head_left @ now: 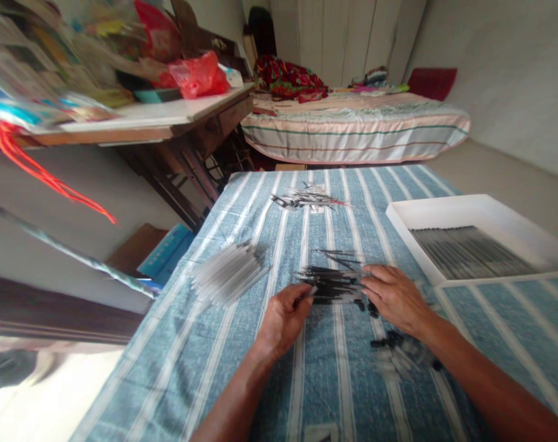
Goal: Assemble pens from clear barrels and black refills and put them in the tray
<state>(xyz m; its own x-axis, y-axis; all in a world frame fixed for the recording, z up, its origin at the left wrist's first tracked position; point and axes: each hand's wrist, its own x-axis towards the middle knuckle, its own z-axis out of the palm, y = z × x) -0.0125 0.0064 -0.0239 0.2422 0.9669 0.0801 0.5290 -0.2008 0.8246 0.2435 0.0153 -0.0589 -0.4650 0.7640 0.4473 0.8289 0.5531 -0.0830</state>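
Note:
My left hand is closed in a pinch at the left end of a pile of dark pen refills. A pale tip, like a translucent pen barrel, pokes out between its thumb and finger. My right hand lies at the pile's right end, fingers stretched out and touching or just over the refill ends; its thumb is hidden. Small black caps lie beneath that hand. Nearer me is a blurred heap of black-and-clear pen caps. To the left, a bundle of translucent pen barrels lies on the cloth.
A white open box at the right holds a row of pens. Further back lies a loose pile of thin dark pieces. Striped blue cloth covers the table. A cluttered desk stands left, a bed behind.

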